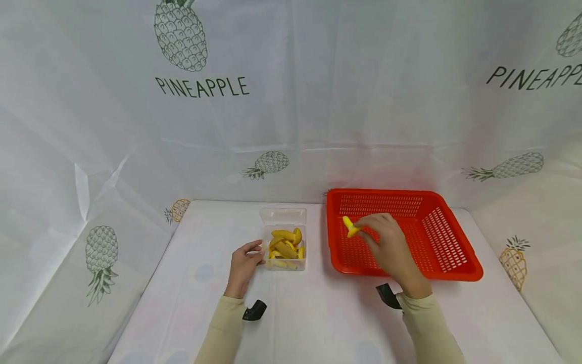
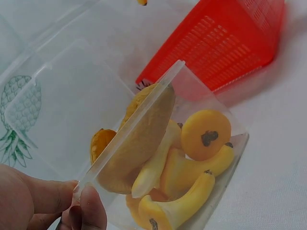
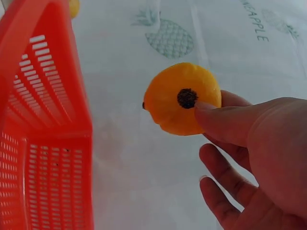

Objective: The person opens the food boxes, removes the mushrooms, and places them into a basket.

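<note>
At the left side of a small clear plastic box (image 1: pixel 291 261), my left hand (image 1: pixel 244 266) pinches its rim (image 2: pixel 158 88) between thumb and fingers. Several yellow toy bananas (image 2: pixel 187 199) with dark tips lie inside, under a larger ochre piece (image 2: pixel 136 155) that rises above the rim. My right hand (image 1: pixel 385 242) holds a yellow toy banana (image 3: pixel 168 108) between thumb and fingers, over the left part of the red basket (image 1: pixel 402 277) in the head view. The right wrist view shows that banana almost end-on, a dark tip facing the camera.
The box's clear lid (image 1: pixel 284 216) stands raised at the back. To the right of the box lies the wide red basket with slotted walls. A white cloth (image 1: pixel 182 313) covers the table, and a pineapple-print curtain (image 1: pixel 291 101) hangs behind.
</note>
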Motion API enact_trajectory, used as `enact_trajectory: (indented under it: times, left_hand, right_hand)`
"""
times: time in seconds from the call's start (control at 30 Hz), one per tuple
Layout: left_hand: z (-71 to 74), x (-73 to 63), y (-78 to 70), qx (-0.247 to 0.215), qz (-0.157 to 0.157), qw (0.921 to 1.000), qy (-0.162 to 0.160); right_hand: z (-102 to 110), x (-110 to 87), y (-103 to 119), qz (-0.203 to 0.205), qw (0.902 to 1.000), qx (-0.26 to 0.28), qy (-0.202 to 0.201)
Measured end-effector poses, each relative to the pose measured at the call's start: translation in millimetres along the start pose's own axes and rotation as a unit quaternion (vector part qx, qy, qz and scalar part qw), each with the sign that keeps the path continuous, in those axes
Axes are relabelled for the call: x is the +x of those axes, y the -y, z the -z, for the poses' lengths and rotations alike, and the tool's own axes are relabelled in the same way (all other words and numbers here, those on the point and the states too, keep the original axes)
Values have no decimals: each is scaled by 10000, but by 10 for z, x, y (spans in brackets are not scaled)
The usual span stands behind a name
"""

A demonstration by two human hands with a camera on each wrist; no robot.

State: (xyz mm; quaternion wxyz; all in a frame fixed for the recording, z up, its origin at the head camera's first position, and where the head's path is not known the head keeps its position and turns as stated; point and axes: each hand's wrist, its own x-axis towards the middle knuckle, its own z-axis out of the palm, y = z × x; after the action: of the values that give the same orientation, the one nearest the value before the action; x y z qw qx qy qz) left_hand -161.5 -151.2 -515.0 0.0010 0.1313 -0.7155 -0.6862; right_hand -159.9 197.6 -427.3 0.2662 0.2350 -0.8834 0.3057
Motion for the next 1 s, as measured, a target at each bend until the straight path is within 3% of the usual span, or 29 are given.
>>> enact_trajectory:
  times: [0.5,1.0]
  left_hand:
    - [4,11,4,21,17,10000,-14]
    - [1,32,5,72,22,10000,-41]
  right_hand:
    - [176,169,-75,-104,9990,-294,331]
    - [51,320,-197,-442,9934,-364,992]
